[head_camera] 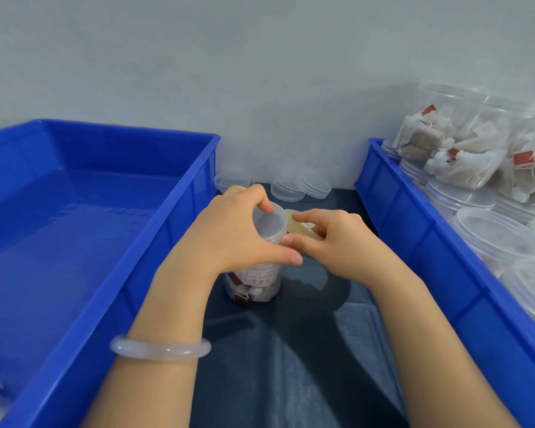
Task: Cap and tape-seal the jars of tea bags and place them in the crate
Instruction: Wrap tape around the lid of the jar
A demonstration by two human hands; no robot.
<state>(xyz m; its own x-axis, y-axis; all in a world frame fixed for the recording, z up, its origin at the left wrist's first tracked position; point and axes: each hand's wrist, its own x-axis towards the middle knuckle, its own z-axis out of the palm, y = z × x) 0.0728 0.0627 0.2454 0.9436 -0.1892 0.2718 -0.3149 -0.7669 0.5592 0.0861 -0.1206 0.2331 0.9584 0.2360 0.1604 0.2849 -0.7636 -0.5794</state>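
Observation:
A clear plastic jar of tea bags (pixel 257 285) stands on the dark cloth between two blue crates, with a translucent cap (pixel 269 225) on its top. My left hand (pixel 232 233) grips the jar around the cap, fingers over the far rim and thumb across the front. My right hand (pixel 331 239) holds a roll of pale yellowish tape (pixel 297 225) right beside the cap, thumb and forefinger pinching it against the jar's side. The large blue crate (pixel 173 211) on the left is almost bare inside.
A second blue crate (pixel 414 230) on the right holds several clear jars, some with tea bags (pixel 464 149), stacked above its rim. Loose clear caps (pixel 303 183) lie by the back wall. A pale bangle (pixel 161 349) circles my left wrist. Something white shows at the left crate's near corner.

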